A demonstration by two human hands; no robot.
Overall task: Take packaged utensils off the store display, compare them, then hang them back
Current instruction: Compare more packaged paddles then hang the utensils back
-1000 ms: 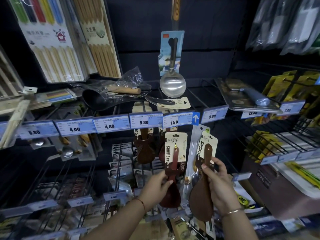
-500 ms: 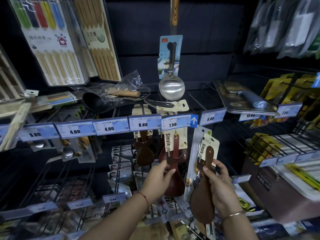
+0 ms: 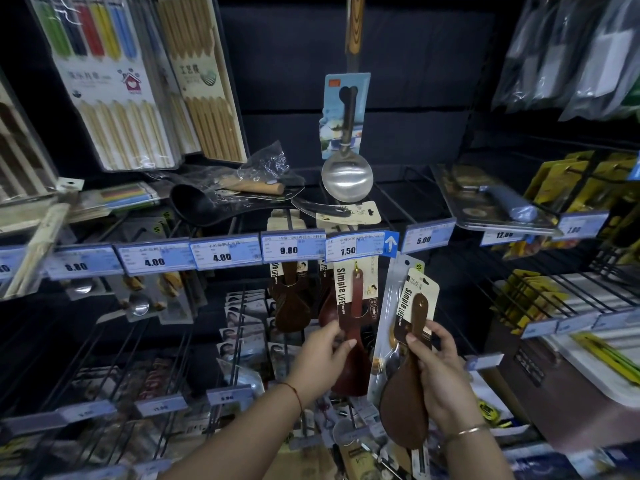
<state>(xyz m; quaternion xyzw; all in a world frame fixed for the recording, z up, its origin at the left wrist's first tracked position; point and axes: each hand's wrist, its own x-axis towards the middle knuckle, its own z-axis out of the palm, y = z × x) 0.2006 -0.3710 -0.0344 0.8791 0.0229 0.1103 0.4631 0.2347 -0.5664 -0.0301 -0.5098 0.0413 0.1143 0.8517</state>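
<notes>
Risk: the reddish spoon pack [image 3: 356,299], pinched by the left hand [image 3: 322,355] just under the 7.50 tag [image 3: 349,245], could miss the unseen peg and drop. The right hand [image 3: 440,379] grips the brown paddle pack [image 3: 403,414] beside it, crowding that approach.

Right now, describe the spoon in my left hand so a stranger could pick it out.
Find the row of blue price tags, then the 7.50 tag with the white arrow. Right under it, the left hand holds a reddish spoon on a Simple Life card. It is redder and slimmer than the flat brown paddle in the right hand.
</notes>
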